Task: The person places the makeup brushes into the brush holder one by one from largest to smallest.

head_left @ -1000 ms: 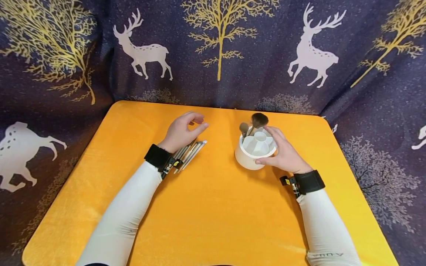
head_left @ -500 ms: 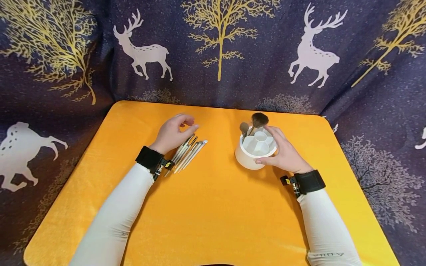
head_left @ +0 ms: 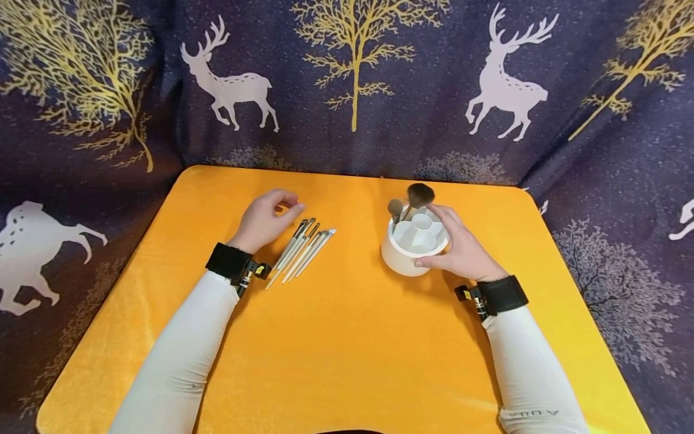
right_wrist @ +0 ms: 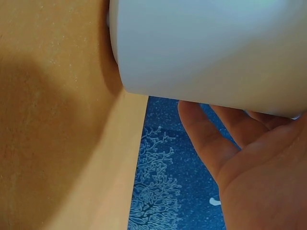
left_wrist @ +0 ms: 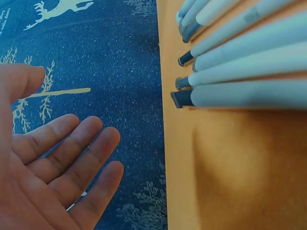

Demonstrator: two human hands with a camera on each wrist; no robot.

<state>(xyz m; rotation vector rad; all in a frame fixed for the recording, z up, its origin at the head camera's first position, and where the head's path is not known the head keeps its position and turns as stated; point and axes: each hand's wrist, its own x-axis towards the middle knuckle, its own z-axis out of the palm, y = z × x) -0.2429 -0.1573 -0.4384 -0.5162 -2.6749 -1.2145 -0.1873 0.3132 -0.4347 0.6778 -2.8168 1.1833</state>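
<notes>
A person's right hand [head_left: 461, 250] grips a round white holder [head_left: 400, 259], its thumb on the near side and its fingers reaching to the far side of the rim. The right wrist view shows fingertips against the smooth outer wall. The person's left hand [head_left: 265, 220] is free, its grip loose and holding nothing; seen from the left wrist, the fingers are spread apart, with the thumb well off to one side.

The holder is at the right of the tabletop [head_left: 347, 337], its mouth split by thin walls into compartments around a small round center well [head_left: 422, 223]. Two makeup brushes lean in its far left part, dark heads up: a large brush [head_left: 420, 194] with full bristles and, just beside it, a small brush [head_left: 395, 208].

Between the hands, just beside the left one and well apart from the holder, loose brushes [head_left: 300, 253] lie side by side in a slanting row. Their pale handles point toward the person and their tips, most of them dark, point away.

Black bands circle both wrists, each bearing a small device with a yellow mark, above white sleeves [head_left: 173, 361]. The tabletop is orange with rounded corners. Behind it hangs a dark blue curtain [head_left: 314, 144] printed with white deer [head_left: 233, 90] and golden trees [head_left: 355, 96].
</notes>
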